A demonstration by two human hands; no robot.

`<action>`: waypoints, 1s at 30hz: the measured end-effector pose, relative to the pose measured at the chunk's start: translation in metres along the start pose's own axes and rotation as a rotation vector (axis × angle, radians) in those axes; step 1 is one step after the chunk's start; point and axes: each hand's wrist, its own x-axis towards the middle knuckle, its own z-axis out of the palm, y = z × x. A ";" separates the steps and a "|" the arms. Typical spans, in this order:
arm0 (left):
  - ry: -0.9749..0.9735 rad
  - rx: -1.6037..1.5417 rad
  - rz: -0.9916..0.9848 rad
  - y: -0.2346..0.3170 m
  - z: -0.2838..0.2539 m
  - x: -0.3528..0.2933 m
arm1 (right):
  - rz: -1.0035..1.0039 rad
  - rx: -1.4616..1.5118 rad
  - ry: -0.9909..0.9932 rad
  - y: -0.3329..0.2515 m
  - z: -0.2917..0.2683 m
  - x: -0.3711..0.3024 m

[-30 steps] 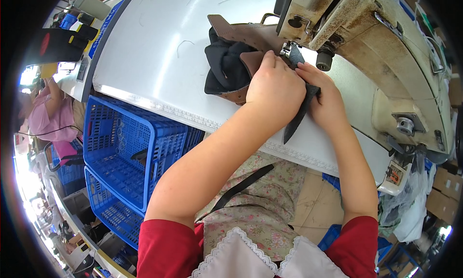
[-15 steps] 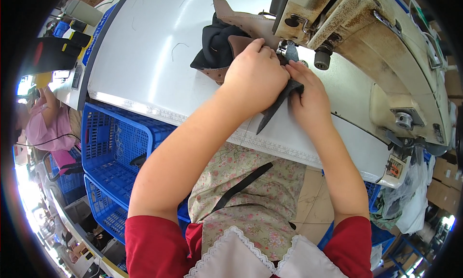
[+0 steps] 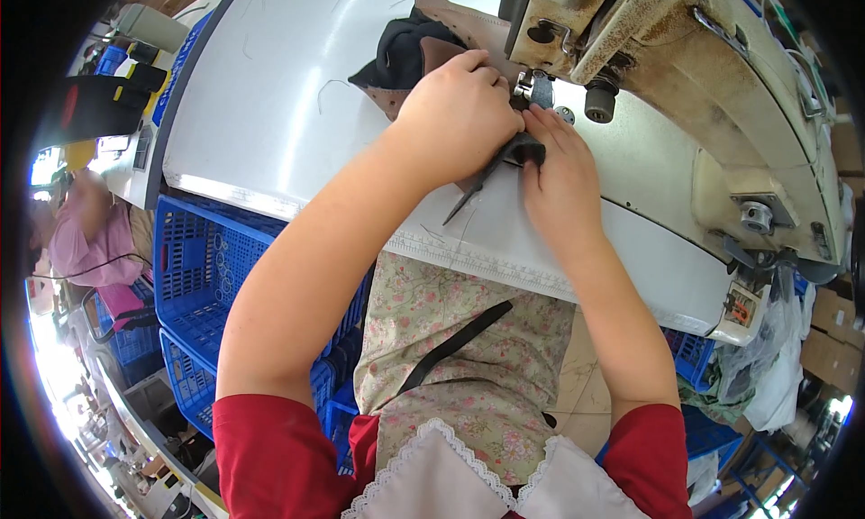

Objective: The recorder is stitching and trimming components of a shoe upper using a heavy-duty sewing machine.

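A black and brown piece, looking like a shoe upper with a row of small holes [image 3: 396, 55], lies bunched on the table just left of the sewing machine's presser foot [image 3: 541, 89]. My left hand [image 3: 455, 118] presses over it, fingers curled and closed on its edge. Close to the foot, my right hand [image 3: 563, 172] pinches the folded dark end between its thumb and outstretched fingers. From between both hands a narrow dark strip [image 3: 468, 195] points toward the table's front edge. My left hand and its fingers cover much of the piece.
The sewing machine [image 3: 685, 77] rises at the right. Loose threads [image 3: 333, 91] lie on the white table [image 3: 261, 86], which has a ruler along its front edge. Blue crates [image 3: 203, 280] stand below left. Another person in pink [image 3: 90, 240] sits far left.
Both hands and the upper have shifted slightly left, with its pale flap moving a little away from me. The dark strip has swung left too, and the folded end sits lower beside the presser foot.
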 end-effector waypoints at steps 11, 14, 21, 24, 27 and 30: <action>0.083 -0.035 -0.170 0.028 0.007 -0.008 | 0.136 0.215 -0.015 0.005 -0.008 0.000; 0.160 -0.086 -0.096 0.021 0.009 -0.014 | 0.011 0.183 0.023 0.015 -0.011 -0.002; 0.256 -0.230 -0.087 0.012 0.019 -0.012 | 0.002 0.244 0.057 0.023 -0.009 -0.003; 0.297 -0.262 -0.089 0.011 0.021 -0.012 | 0.000 0.228 0.067 0.022 -0.008 -0.004; 0.284 -0.256 -0.087 0.010 0.021 -0.012 | -0.016 0.174 0.068 0.015 -0.008 -0.003; 0.296 -0.246 -0.068 0.007 0.023 -0.013 | -0.057 0.110 0.067 0.010 -0.006 -0.002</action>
